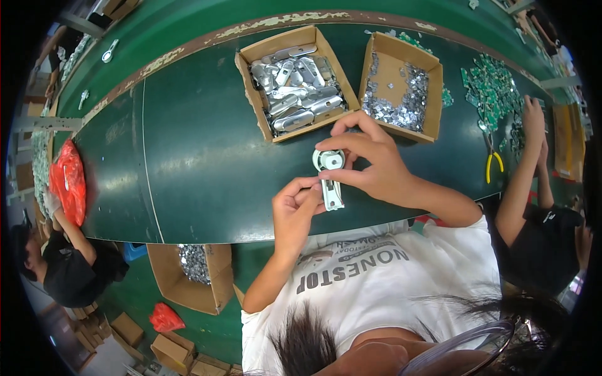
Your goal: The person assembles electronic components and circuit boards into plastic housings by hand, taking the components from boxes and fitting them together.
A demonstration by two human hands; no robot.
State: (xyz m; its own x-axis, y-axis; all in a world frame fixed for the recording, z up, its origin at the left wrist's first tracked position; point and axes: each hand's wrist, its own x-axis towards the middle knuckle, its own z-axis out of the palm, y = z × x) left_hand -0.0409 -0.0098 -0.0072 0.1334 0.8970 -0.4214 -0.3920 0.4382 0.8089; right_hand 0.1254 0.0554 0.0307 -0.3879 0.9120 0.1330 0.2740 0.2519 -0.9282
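Over the dark green table [207, 169], my two hands hold one small silver metal part [330, 178] with a round head and a flat stem. My right hand [373, 160] pinches the round head from above with fingers and thumb. My left hand [293, 210] grips the lower end of the stem from the left. Just beyond my hands stand two open cardboard boxes. The left box [246, 75] is filled with oblong silver metal housings, and the right box [401, 53] holds many small flat silver pieces.
Green circuit boards [492, 88] and yellow-handled pliers [494, 164] lie at the right, where a co-worker's hand [533, 119] reaches in. At the left a person sits by a red bag [68, 178]. Under the table edge stands a box of silver pieces [191, 269].
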